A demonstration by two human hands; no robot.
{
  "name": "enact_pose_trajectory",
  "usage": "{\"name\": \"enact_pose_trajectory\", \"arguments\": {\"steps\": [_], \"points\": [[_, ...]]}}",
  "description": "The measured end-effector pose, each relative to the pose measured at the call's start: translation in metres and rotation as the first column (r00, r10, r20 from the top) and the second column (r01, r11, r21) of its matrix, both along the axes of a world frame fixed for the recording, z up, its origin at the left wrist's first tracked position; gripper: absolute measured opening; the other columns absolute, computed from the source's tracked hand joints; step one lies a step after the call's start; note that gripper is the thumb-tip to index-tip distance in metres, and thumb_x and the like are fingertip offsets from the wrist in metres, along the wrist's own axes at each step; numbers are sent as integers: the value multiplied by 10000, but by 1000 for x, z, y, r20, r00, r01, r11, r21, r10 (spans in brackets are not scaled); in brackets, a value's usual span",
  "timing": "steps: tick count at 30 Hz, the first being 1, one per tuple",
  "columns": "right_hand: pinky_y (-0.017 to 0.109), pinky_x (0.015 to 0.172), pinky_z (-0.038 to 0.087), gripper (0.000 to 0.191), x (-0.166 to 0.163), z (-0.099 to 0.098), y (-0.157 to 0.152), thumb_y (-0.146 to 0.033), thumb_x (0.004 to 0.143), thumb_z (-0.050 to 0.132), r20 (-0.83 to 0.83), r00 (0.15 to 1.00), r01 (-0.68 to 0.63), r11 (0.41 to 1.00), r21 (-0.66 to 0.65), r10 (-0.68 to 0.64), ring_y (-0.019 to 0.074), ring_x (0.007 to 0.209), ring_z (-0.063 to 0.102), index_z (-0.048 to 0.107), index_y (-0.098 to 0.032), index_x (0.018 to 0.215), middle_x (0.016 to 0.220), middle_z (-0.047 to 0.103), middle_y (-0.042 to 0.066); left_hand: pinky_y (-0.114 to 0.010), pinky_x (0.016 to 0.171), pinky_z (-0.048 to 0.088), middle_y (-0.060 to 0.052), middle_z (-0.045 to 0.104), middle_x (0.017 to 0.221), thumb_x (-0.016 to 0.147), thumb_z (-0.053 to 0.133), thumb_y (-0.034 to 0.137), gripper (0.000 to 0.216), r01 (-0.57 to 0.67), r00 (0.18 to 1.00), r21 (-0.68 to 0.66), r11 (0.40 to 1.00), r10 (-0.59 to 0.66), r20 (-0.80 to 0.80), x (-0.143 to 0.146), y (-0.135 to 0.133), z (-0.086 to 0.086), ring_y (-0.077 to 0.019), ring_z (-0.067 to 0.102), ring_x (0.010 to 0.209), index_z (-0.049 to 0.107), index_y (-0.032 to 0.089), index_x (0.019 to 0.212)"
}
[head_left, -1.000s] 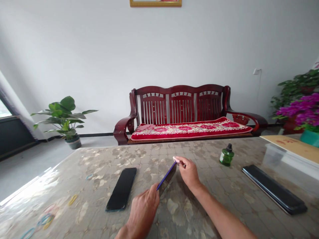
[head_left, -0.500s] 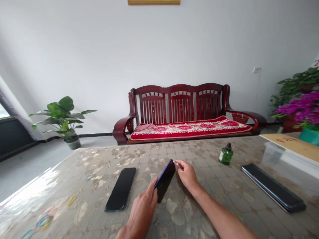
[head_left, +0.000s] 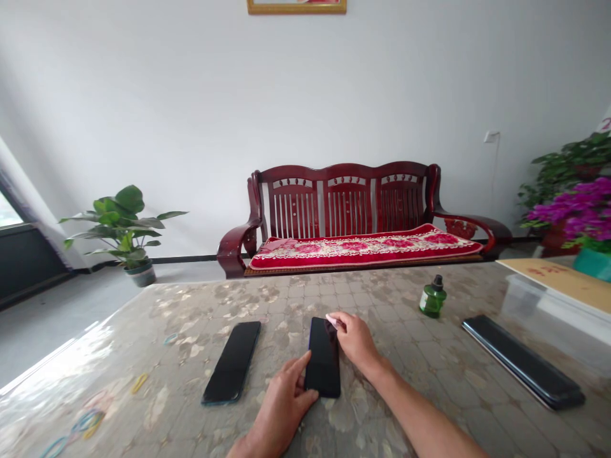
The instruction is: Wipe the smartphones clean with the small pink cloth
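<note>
Two dark-screened phones before me: the held phone (head_left: 323, 367) at the near middle of the patterned table (head_left: 405, 331), screen facing up, and the loose phone (head_left: 232, 362) lying flat to its left, a strip of tabletop between them. Left of that: yellow band (head_left: 139, 383), pale blue band (head_left: 170, 339), and a tangle of coloured bands (head_left: 87, 423) near the table's left edge. Right side: green bottle (head_left: 433, 300), black cap, upright beyond my right wrist; long dark case (head_left: 522, 361) farther right, well apart from my forearm. Beyond the table, red-brown bench (head_left: 348, 200) with a red patterned cover (head_left: 367, 247).

Left hand (head_left: 286, 397): comes in from below, thumb on the bottom end, fingers along the left edge; grips the held phone by its lower-left corner. Right hand (head_left: 356, 340): forearm slants in from lower right, fingertips pinching a small pale wad (head_left: 332, 321) at the upper-right corner, partly obscuring it. Whether the phone's underside fully rests on the table: cannot tell.
</note>
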State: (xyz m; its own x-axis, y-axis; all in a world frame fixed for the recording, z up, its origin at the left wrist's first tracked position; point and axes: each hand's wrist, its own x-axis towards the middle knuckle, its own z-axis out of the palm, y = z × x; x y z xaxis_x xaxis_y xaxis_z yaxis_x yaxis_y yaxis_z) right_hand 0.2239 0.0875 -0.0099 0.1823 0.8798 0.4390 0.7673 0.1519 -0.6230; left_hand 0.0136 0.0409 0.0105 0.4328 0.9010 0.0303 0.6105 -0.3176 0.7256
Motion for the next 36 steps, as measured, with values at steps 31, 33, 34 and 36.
{"name": "enact_pose_trajectory", "arguments": {"steps": [31, 33, 34, 36], "points": [[295, 819, 491, 424, 1, 22, -30, 24, 801, 456, 317, 911, -302, 950, 80, 263, 185, 906, 600, 727, -255, 970, 948, 737, 1, -343, 1085, 426, -78, 607, 1340, 896, 601, 132, 335, 320, 892, 285, 903, -186, -411, 15, -13, 16, -235, 562, 1227, 640, 177, 1226], [303, 813, 490, 370, 0, 25, -31, -28, 861, 461, 353, 898, -301, 952, 51, 265, 188, 897, 606, 726, -258, 978, 949, 740, 4, -329, 1075, 437, -78, 625, 1315, 891, 618, 134, 320, 337, 895, 303, 892, -204, -397, 15, -12, 15, -229, 579, 1206, 647, 171, 1207], [306, 804, 489, 354, -1, 28, -32, -44, 878, 461, 373, 888, -302, 953, 32, 269, 189, 879, 610, 727, -261, 967, 937, 741, 2, -324, 1070, 442, -76, 633, 1303, 886, 626, 133, 312, 344, 897, 313, 885, -211, -389, 15, -12, 16, -227, 587, 1194, 652, 174, 1194], [310, 781, 485, 336, -1, 32, -36, -59, 893, 467, 414, 865, -306, 952, -10, 283, 189, 839, 612, 727, -268, 931, 899, 743, -10, -315, 1056, 454, -67, 647, 1278, 876, 637, 129, 297, 346, 903, 331, 878, -216, -371, 14, -12, 18, -224, 603, 1168, 662, 186, 1167]]}}
